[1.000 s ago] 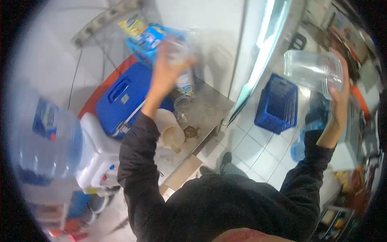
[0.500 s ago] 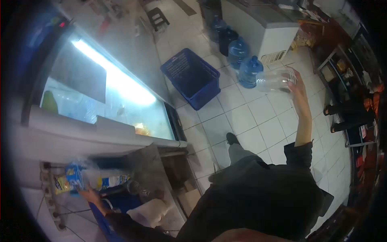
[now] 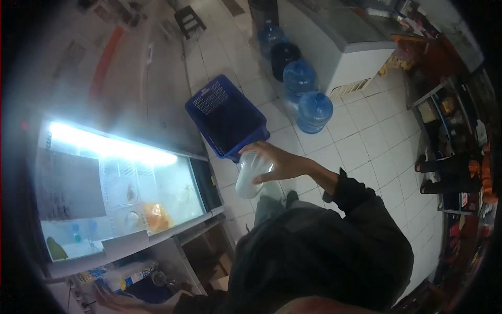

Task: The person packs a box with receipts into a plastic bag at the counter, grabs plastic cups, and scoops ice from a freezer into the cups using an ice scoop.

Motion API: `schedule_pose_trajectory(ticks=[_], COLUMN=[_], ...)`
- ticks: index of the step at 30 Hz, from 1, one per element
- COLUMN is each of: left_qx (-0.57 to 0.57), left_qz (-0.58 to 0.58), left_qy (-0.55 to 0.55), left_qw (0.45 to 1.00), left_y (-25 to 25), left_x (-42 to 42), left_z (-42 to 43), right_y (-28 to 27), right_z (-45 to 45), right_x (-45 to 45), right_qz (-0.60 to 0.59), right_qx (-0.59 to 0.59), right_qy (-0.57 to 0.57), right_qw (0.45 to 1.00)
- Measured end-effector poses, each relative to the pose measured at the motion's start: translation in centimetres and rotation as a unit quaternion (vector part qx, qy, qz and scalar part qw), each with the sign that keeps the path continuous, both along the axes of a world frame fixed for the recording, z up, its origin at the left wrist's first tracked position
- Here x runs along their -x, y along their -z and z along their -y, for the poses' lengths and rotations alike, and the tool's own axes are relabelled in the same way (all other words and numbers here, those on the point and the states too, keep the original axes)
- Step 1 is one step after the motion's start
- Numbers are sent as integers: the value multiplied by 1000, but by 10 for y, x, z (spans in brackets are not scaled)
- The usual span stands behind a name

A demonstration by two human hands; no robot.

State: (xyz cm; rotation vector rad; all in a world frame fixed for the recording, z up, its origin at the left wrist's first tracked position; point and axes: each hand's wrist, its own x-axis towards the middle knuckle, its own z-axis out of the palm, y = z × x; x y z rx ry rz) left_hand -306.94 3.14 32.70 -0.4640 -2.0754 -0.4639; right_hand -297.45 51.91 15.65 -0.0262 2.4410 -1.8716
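Step in hand, by judgement: handling clear plastic cupware, with the right hand (image 3: pixel 280 163) carrying it in mid-air near the centre of the frame. Its fingers grasp the clear plastic container (image 3: pixel 246 180), which tilts with one end toward the blue crate (image 3: pixel 251 137); whether it is one piece or several nested cannot be told. Left hand (image 3: pixel 112 301), lower left, is blurred beside the plastic-wrapped packs (image 3: pixel 137 275); cannot tell whether its fingers grasp or are released. The next move calls, in my estimate, for light finger pressure, since thin walls could buckle, and for a steady tilt so nested pieces, if any, do not slide out. Count: held container, one seen; packs on the counter (image 3: pixel 172 256), at least two, overlap hiding the exact number; small clear cup (image 3: pixel 158 278) at lower left, one. Blue crate, one, upper centre on the tiled floor (image 3: pixel 355 152). Blue water bottles (image 3: pixel 315 112), three, plus one dark bottle (image 3: pixel 285 60), in a row against the chest freezer (image 3: pixel 361 63), itself one. Black stool (image 3: pixel 189 22), one, upper left. Lit cooler (image 3: pixel 188 222), one, left; orange bag (image 3: pixel 157 217) inside, one. Other person (image 3: pixel 444 167), one, right edge, apart from both hands.
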Motion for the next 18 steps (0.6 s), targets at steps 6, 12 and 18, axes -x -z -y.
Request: schedule_pose_trajectory(ticks=[6, 12, 18], left_qx=[-127, -91, -202], left_qz=[73, 51, 326], left_qy=[137, 196, 557], left_qw=[980, 975, 737], left_y=[3, 35, 86], left_x=[86, 234, 326], left_z=[-149, -315, -620], right_y=[47, 65, 21], right_z=[-78, -236, -354], right_x=[86, 93, 78], right_qz=[-25, -50, 40], right_qx=[-152, -217, -185], right_qy=[-15, 211, 403], right_qw=[988, 952, 895])
